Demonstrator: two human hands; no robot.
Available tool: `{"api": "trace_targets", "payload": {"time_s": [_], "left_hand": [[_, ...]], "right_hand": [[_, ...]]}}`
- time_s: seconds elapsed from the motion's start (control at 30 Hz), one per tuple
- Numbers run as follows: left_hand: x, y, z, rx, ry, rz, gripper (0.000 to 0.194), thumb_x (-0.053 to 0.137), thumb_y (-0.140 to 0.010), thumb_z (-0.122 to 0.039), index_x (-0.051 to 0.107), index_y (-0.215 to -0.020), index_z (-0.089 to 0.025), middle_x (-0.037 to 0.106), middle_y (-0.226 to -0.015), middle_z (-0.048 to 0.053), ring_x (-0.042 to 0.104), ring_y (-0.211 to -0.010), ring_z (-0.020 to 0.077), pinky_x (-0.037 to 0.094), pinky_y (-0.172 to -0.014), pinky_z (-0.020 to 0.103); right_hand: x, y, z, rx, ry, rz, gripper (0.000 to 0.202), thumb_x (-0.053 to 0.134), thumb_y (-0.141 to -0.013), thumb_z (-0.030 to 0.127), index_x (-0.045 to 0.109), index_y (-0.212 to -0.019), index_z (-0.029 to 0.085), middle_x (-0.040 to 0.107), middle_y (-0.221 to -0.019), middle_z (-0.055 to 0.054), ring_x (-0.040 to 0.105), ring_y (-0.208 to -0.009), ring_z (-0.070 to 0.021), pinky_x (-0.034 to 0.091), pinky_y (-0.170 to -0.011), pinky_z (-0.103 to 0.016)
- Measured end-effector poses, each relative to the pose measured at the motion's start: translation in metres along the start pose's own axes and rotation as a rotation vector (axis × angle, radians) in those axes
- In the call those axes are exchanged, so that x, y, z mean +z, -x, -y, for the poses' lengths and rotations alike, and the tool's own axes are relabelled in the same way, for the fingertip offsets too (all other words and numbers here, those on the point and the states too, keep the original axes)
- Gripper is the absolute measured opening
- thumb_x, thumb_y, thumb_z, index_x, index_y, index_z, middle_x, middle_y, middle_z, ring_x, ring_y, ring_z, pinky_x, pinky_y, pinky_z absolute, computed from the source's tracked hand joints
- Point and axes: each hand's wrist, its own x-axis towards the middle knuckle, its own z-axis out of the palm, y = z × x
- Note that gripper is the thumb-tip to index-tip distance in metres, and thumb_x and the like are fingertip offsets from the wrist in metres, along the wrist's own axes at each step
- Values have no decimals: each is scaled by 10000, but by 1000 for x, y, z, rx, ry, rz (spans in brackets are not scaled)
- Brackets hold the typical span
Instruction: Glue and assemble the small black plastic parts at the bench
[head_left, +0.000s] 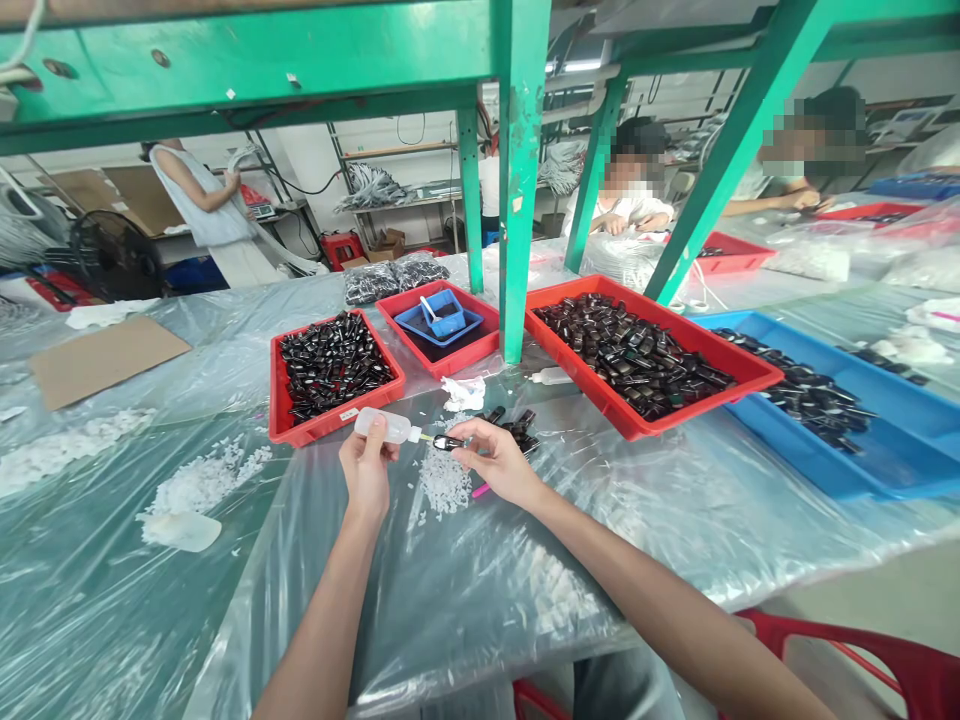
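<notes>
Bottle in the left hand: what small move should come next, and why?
Perhaps a gentle squeeze of the bottle: the left hand grips it, and its thin tip points at the end of the black part that the right hand holds.

Looking like a factory workshop: green metal frame (523,180) is standing over a plastic-covered table (675,480), red trays (315,432) are holding heaps of small black parts (630,350), 2 people (611,215) are working opposite, cable bundles (371,188) are lying behind.
</notes>
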Motion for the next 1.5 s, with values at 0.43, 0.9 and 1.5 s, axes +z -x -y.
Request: {"api": "trace_targets", "payload": {"time_s": [0.43, 0.9, 1.5], "left_hand": [[0, 1, 0, 10, -5, -8, 386, 755, -711, -491, 592, -687, -142, 512, -535, -19, 421, -466, 86, 325, -459, 222], [0, 2, -1, 15, 6, 9, 371, 764, -720, -468, 589, -684, -142, 506, -540, -24, 413, -465, 78, 316, -465, 222], [1, 1, -2, -28, 69, -5, 363, 786, -693, -452, 616, -703, -132, 541, -557, -13, 437, -477, 83, 332, -461, 213]], "right_hand": [[2, 4, 6, -12, 19, 4, 269, 725, -785, 368, 623, -961, 193, 598, -942, -33, 505, -643, -106, 440, -593, -248], [3, 6, 5, -4, 66, 5, 225, 712, -793, 331, 588, -928, 200, 580, -866, -6, 483, -640, -113, 412, -591, -246], [3, 5, 4, -10, 52, -20, 203, 714, -783, 306, 597, -912, 200, 598, -911, -9, 493, -647, -109, 408, -611, -253]]}}
